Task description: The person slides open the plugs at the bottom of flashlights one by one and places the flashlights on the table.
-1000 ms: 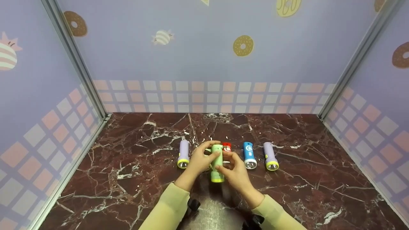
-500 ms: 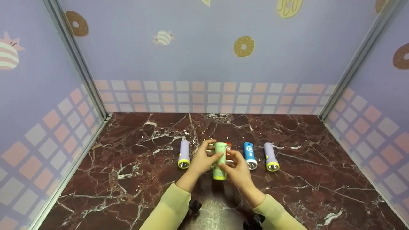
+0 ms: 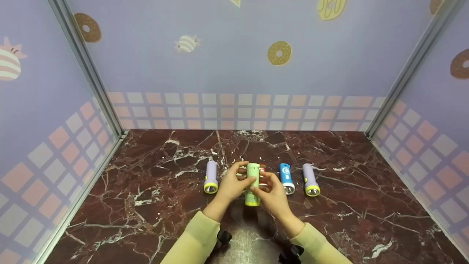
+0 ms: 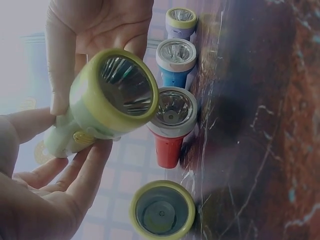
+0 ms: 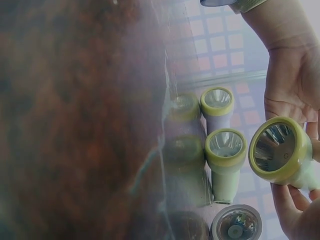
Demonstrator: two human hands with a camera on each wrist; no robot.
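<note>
You grip the green torch (image 3: 253, 171) above the table (image 3: 165, 227), its lens end toward 6 o'clock: your left hand (image 3: 232, 185) pinches it from 9, your right hand (image 3: 274, 194) from 4, fingers bent. From it, the red torch (image 4: 169, 150) lies at 1, the blue torch (image 3: 285, 174) near 3, purple torches (image 3: 310, 176) near 3 and 9; a second green torch (image 5: 225, 182) lies between red and left purple.

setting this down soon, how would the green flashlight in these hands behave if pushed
The green flashlight would probably roll in a curve, as its yellow-rimmed head flares wider than its body. It might slide easily, since the marbled table looks glossy. It seems stiff, with no sag between left hand and right hand.
</note>
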